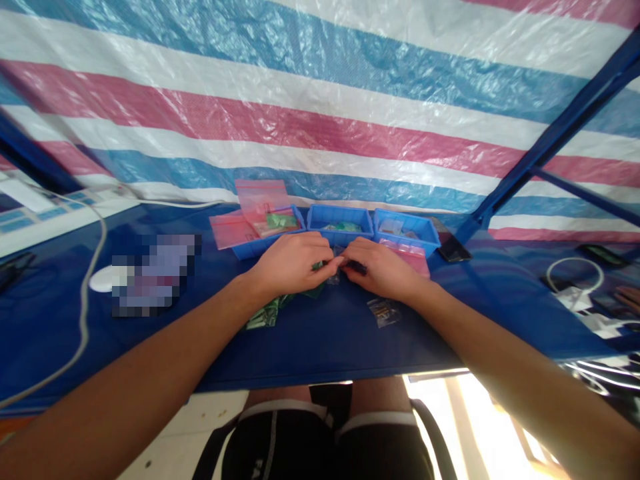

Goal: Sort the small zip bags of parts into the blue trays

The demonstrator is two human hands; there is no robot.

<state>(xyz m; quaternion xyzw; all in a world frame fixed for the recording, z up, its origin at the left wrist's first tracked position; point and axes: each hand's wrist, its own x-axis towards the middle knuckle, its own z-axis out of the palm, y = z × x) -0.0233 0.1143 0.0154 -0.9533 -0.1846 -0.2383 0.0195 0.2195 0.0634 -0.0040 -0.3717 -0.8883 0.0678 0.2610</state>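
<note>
My left hand [293, 263] and my right hand [381, 268] meet fingertip to fingertip over the blue table [320, 333], both closed in a pinch on a small clear bag [336, 272]. A dark small part [356, 268] shows at my right fingertips. Green packets [265, 313] lie under and behind my left wrist. A small clear bag with brown parts [384, 312] lies beside my right wrist. Just beyond my hands stand three blue bins: left [245, 250], middle [340, 217] and right [425, 230].
Pink zip bags [257, 200] lean over the left bin, and more pink bags [415, 257] lie by the right one. A white cable [85, 313] runs along the left. A striped tarp [320, 100] hangs behind. A black device [453, 250] and white cable coil [575, 270] sit at right.
</note>
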